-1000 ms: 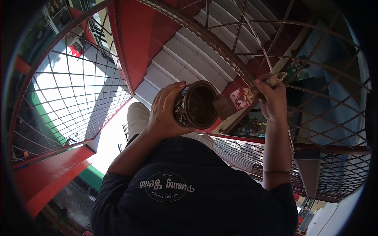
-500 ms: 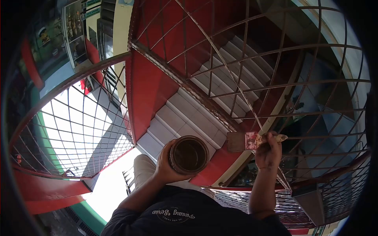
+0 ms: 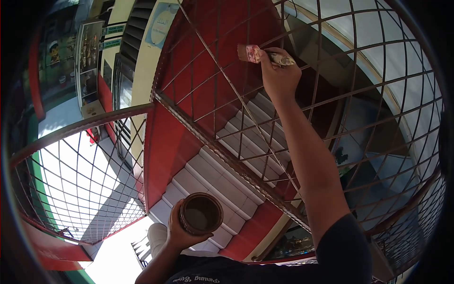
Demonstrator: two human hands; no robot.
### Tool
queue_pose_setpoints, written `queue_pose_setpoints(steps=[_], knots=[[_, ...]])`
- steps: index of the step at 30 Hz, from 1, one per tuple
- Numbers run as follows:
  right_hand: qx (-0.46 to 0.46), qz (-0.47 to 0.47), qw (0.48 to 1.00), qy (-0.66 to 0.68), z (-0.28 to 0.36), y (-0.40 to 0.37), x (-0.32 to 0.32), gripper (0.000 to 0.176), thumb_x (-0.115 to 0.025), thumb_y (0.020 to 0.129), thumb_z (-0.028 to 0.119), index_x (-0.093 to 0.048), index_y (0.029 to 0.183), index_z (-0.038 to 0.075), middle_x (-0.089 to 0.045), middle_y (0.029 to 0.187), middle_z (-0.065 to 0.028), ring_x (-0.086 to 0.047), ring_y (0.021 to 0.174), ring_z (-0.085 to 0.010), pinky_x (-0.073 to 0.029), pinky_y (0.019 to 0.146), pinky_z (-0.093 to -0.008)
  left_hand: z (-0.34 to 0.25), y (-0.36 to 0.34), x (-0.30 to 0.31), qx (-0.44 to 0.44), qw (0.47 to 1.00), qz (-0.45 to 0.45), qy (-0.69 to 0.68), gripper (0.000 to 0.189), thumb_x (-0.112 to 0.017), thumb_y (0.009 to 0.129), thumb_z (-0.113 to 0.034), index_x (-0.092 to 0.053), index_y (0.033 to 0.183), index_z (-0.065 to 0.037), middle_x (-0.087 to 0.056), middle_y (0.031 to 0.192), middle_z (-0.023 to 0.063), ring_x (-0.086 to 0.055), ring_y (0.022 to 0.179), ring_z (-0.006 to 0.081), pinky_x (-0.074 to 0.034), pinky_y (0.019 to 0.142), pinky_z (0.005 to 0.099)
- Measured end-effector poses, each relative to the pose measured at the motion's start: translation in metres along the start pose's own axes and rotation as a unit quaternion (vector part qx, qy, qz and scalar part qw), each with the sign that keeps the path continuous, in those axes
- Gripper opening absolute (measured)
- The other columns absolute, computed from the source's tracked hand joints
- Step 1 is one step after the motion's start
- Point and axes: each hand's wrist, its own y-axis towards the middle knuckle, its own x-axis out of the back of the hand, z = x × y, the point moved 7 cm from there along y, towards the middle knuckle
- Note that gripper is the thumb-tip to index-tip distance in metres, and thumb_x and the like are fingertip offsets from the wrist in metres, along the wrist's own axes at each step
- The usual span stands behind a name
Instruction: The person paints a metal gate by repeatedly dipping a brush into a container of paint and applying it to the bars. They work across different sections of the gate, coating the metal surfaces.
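My left hand [image 3: 179, 233] is wrapped round the side of a round paint can [image 3: 201, 213], which is held low in front of my body. Dark brown paint coats its rim and inner wall. My right arm is stretched up and forward, and my right hand [image 3: 282, 78] grips a paintbrush [image 3: 253, 53] by its paint-smeared handle. The bristles are brown and point left, and the ferrule is blotched pink and white. Brush and hand overlap the upper bars of a brown metal lattice [image 3: 215, 61] in this view.
Below the lattice, pale tiled stairs [image 3: 213, 175] run between red walls [image 3: 172, 137]. A brown frame rail [image 3: 227, 156] crosses diagonally. Another lattice panel [image 3: 90, 161] stands at left before bright ground. Farther off are a glass cabinet [image 3: 90, 61] and small green signs [image 3: 112, 43].
My right hand has risen far up and leftward with the paintbrush, toward the upper lattice. The paint can in my left hand now appears lower and further left, and the view has shifted.
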Motion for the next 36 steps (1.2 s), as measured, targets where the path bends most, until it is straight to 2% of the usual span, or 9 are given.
queue_pose_setpoints(steps=[3,6,12,16,20,23,30,33,36], knots=[[0.183,-0.027,0.930,-0.316,0.034,0.046,0.003,0.015,-0.073,0.088,0.021,-0.071,0.088,0.007,-0.071,0.083,-0.0076,-0.070,0.073,-0.0230,-0.056,0.066,-0.0325,0.000,0.001,0.014,-0.004,1.000,-0.022,0.014,0.129,-0.099,0.046,-0.048,-0.032,0.147,-0.004,-0.051,0.137,0.0192,-0.053,0.128,0.0361,-0.042,0.107,0.0488],[0.299,-0.118,0.889,-0.327,0.075,0.071,0.040,0.011,-0.069,0.091,0.022,-0.073,0.087,0.013,-0.070,0.081,-0.0035,-0.070,0.073,-0.0246,-0.057,0.061,-0.0343,0.009,0.001,0.027,-0.001,0.999,-0.043,0.021,0.130,-0.099,0.045,-0.048,-0.032,0.147,-0.005,-0.051,0.137,0.0190,-0.053,0.128,0.0360,-0.043,0.107,0.0490],[0.433,0.202,0.799,-0.364,0.031,-0.025,-0.057,0.013,-0.070,0.090,0.023,-0.068,0.100,0.014,-0.071,0.091,-0.0027,-0.072,0.076,-0.0222,-0.058,0.065,-0.0340,0.014,0.007,0.034,-0.010,0.999,-0.049,0.011,0.129,-0.099,0.046,-0.048,-0.032,0.147,-0.004,-0.051,0.137,0.0187,-0.054,0.127,0.0366,-0.043,0.106,0.0497],[0.278,0.122,0.912,-0.277,0.029,0.001,-0.049,0.010,-0.069,0.090,0.021,-0.069,0.094,0.013,-0.071,0.089,-0.0037,-0.071,0.076,-0.0233,-0.058,0.065,-0.0344,0.012,0.008,0.037,-0.006,0.998,-0.049,0.046,0.128,-0.099,0.046,-0.048,-0.033,0.146,-0.003,-0.053,0.135,0.0189,-0.055,0.125,0.0370,-0.044,0.105,0.0497],[0.288,-0.014,0.889,-0.355,0.051,0.044,-0.017,0.009,-0.070,0.090,0.021,-0.071,0.093,0.012,-0.070,0.084,-0.0038,-0.070,0.071,-0.0248,-0.057,0.061,-0.0347,0.015,0.003,0.033,-0.009,0.999,-0.044,0.026,0.127,-0.098,0.046,-0.048,-0.034,0.146,-0.004,-0.053,0.135,0.0193,-0.055,0.126,0.0372,-0.044,0.105,0.0499],[0.293,0.090,0.926,-0.222,0.041,0.007,-0.055,0.008,-0.069,0.091,0.020,-0.070,0.091,0.012,-0.068,0.078,-0.0036,-0.069,0.067,-0.0247,-0.056,0.059,-0.0339,0.009,0.006,0.029,-0.003,0.999,-0.032,0.027,0.125,-0.098,0.047,-0.047,-0.034,0.146,-0.005,-0.053,0.136,0.0194,-0.055,0.126,0.0371,-0.045,0.105,0.0501],[0.258,0.015,0.936,-0.238,0.050,0.019,-0.042,0.014,-0.069,0.090,0.022,-0.069,0.084,0.009,-0.070,0.080,-0.0068,-0.070,0.071,-0.0258,-0.057,0.060,-0.0358,-0.019,0.041,0.022,-0.028,0.999,-0.005,0.021,0.118,-0.097,0.048,-0.047,-0.039,0.143,-0.006,-0.054,0.135,0.0189,-0.055,0.125,0.0380,-0.045,0.105,0.0506],[0.221,0.149,0.920,-0.288,0.033,0.006,-0.075,0.014,-0.069,0.090,0.024,-0.070,0.086,0.011,-0.071,0.081,-0.0073,-0.070,0.077,-0.0273,-0.057,0.065,-0.0378,-0.029,0.052,0.015,-0.044,0.999,0.008,0.024,0.117,-0.096,0.049,-0.047,-0.040,0.143,-0.007,-0.054,0.135,0.0185,-0.055,0.125,0.0379,-0.044,0.105,0.0507],[0.228,0.052,0.895,-0.381,0.037,0.030,-0.042,0.010,-0.069,0.089,0.020,-0.070,0.086,0.011,-0.070,0.081,-0.0067,-0.070,0.077,-0.0270,-0.057,0.064,-0.0373,-0.026,0.051,0.018,-0.042,0.999,0.008,0.012,0.116,-0.096,0.049,-0.048,-0.041,0.143,-0.007,-0.054,0.135,0.0180,-0.055,0.126,0.0376,-0.044,0.105,0.0508]])
